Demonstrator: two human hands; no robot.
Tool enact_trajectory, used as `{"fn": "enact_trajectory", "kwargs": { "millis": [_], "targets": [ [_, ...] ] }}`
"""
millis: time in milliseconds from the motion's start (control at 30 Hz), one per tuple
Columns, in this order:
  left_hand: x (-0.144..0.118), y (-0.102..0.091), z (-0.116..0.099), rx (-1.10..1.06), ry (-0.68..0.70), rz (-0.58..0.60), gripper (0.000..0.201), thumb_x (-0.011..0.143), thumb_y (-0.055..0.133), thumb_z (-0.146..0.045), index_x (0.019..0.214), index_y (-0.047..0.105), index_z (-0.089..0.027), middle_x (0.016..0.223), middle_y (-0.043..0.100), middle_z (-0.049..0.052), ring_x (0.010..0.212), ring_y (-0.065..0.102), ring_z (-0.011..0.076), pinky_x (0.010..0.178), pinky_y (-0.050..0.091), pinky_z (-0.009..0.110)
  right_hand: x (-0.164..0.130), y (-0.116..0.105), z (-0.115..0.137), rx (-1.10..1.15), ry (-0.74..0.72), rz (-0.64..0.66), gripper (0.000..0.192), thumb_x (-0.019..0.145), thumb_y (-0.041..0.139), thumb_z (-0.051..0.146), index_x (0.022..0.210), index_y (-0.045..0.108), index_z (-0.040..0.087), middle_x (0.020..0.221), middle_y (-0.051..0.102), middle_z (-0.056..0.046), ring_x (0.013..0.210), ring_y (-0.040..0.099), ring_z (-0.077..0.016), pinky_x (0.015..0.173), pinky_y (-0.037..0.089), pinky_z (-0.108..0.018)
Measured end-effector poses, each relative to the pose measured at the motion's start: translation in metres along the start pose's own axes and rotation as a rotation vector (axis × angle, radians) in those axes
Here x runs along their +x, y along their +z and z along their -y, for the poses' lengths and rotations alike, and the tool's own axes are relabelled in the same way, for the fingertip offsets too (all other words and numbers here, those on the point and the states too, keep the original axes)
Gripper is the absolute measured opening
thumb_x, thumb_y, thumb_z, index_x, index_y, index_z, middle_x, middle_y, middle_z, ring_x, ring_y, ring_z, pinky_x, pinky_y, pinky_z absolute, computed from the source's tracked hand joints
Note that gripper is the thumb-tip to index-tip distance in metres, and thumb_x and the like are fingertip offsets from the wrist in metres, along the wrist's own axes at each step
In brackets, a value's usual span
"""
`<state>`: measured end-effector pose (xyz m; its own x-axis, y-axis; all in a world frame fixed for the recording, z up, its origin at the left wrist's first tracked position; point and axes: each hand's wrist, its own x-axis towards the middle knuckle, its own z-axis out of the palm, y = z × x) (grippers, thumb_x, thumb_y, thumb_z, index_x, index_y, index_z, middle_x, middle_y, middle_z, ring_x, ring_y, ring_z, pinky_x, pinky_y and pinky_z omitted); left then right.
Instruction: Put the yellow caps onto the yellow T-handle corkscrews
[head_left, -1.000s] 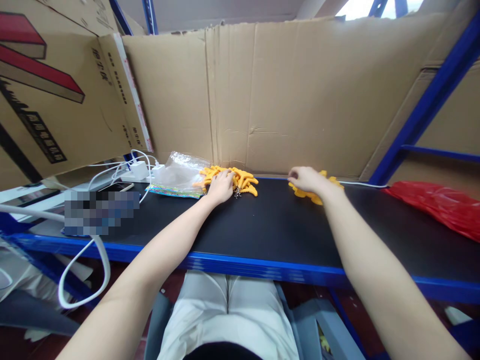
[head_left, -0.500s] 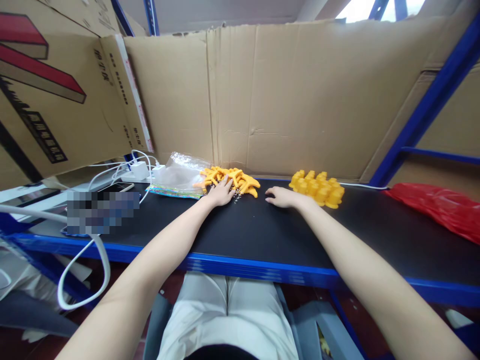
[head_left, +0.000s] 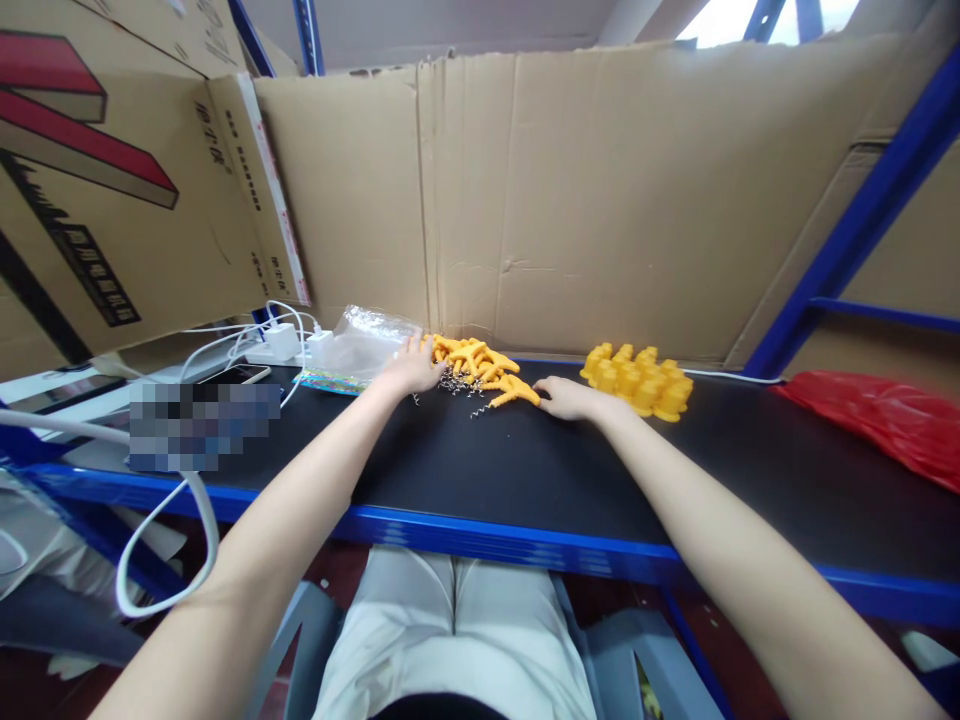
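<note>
Orange claw-shaped charms (head_left: pixel 480 365) with metal chains sit between my hands. Left hand (head_left: pixel 411 368) rests spread at the pile's left edge; right hand (head_left: pixel 568 397), fingers loose, touches its right tip.

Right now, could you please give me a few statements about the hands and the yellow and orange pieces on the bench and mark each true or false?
1. The left hand rests at the left edge of the heap of orange claw-shaped pieces. True.
2. The right hand lies on top of the cluster of yellow figures. False: it lies flat on the black benchtop, between the two heaps, its fingertips at one orange piece.
3. A clear plastic bag lies left of the orange pieces. True.
4. The red plastic bag sits at the bench's left end. False: it is at the right end.
5. The yellow figures stand right of the orange pieces. True.
</note>
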<state>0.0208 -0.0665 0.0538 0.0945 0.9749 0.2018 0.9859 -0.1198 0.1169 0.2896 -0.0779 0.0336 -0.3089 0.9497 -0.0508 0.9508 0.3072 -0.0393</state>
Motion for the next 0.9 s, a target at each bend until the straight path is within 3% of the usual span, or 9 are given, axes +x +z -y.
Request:
{"fn": "enact_trajectory", "kwargs": {
  "millis": [100, 200, 333, 433, 567, 700, 800, 900],
  "targets": [
    [-0.006, -0.024, 0.026, -0.001, -0.128, -0.131, 0.072, 0.086, 0.028, -0.057, 0.148, 0.017, -0.022, 0.156, 0.003, 0.009, 0.141, 0.009, 0.0371, 0.104, 0.023, 0.064, -0.001, -0.001, 0.002, -0.003, 0.006, 0.006, 0.04, 0.088, 0.045, 0.025, 0.125, 0.056, 0.012, 0.125, 0.057, -0.015, 0.112, 0.056, -0.0241, 0.092, 0.042, -0.029],
    [-0.016, -0.036, 0.069, -0.016, -0.29, -0.237, 0.077, 0.085, 0.027, -0.06, 0.149, 0.009, -0.022, 0.156, -0.004, 0.008, 0.14, 0.005, 0.0386, 0.104, 0.02, 0.067, -0.002, -0.002, 0.003, -0.002, 0.012, 0.011, 0.04, 0.089, 0.045, 0.026, 0.125, 0.055, 0.012, 0.126, 0.057, -0.015, 0.112, 0.056, -0.0249, 0.092, 0.042, -0.03],
    [-0.028, -0.032, 0.128, -0.054, -0.469, -0.278, 0.082, 0.085, 0.023, -0.061, 0.149, 0.004, -0.012, 0.155, -0.008, 0.012, 0.14, 0.001, 0.0403, 0.105, 0.014, 0.066, -0.001, -0.002, 0.002, 0.013, 0.011, -0.001, 0.039, 0.089, 0.046, 0.027, 0.123, 0.057, 0.013, 0.125, 0.057, -0.015, 0.112, 0.056, -0.0253, 0.092, 0.042, -0.031],
    [-0.035, -0.023, 0.15, -0.097, -0.568, -0.236, 0.082, 0.087, 0.019, -0.06, 0.147, 0.002, -0.006, 0.153, -0.013, 0.016, 0.14, -0.003, 0.039, 0.11, 0.008, 0.058, 0.0, -0.001, 0.001, 0.011, 0.012, 0.002, 0.038, 0.089, 0.046, 0.027, 0.122, 0.058, 0.013, 0.124, 0.058, -0.014, 0.111, 0.057, -0.0245, 0.091, 0.043, -0.03],
    [-0.04, -0.014, 0.155, -0.182, -0.657, -0.18, 0.087, 0.083, 0.016, -0.067, 0.148, 0.003, -0.011, 0.154, -0.013, 0.012, 0.138, 0.0, 0.0454, 0.109, 0.011, 0.058, -0.002, -0.002, 0.002, -0.005, 0.013, 0.004, 0.041, 0.089, 0.045, 0.026, 0.126, 0.055, 0.012, 0.127, 0.056, -0.014, 0.113, 0.056, -0.0238, 0.092, 0.042, -0.029],
    [-0.037, -0.016, 0.153, -0.163, -0.618, -0.21, 0.087, 0.084, 0.014, -0.067, 0.148, 0.002, -0.011, 0.154, -0.014, 0.013, 0.138, 0.002, 0.0451, 0.108, 0.013, 0.06, -0.005, -0.004, 0.005, -0.023, 0.012, 0.013, 0.042, 0.089, 0.043, 0.024, 0.127, 0.054, 0.011, 0.127, 0.056, -0.015, 0.113, 0.055, -0.0241, 0.093, 0.041, -0.029],
    [-0.03, -0.024, 0.135, -0.121, -0.479, -0.298, 0.084, 0.084, 0.019, -0.066, 0.149, 0.003, -0.014, 0.155, -0.011, 0.011, 0.139, 0.002, 0.0426, 0.106, 0.016, 0.064, -0.006, -0.006, 0.005, -0.012, 0.009, 0.017, 0.042, 0.089, 0.044, 0.024, 0.127, 0.054, 0.011, 0.128, 0.056, -0.014, 0.113, 0.055, -0.0246, 0.093, 0.042, -0.029],
    [-0.022, -0.033, 0.094, -0.077, -0.202, -0.407, 0.074, 0.087, 0.032, -0.054, 0.148, 0.012, -0.018, 0.156, -0.001, 0.01, 0.14, 0.008, 0.0369, 0.106, 0.021, 0.061, -0.005, -0.006, 0.002, 0.01, -0.003, 0.014, 0.04, 0.088, 0.046, 0.023, 0.124, 0.057, 0.011, 0.126, 0.057, -0.013, 0.113, 0.055, -0.0236, 0.094, 0.041, -0.028]
  ]
}}
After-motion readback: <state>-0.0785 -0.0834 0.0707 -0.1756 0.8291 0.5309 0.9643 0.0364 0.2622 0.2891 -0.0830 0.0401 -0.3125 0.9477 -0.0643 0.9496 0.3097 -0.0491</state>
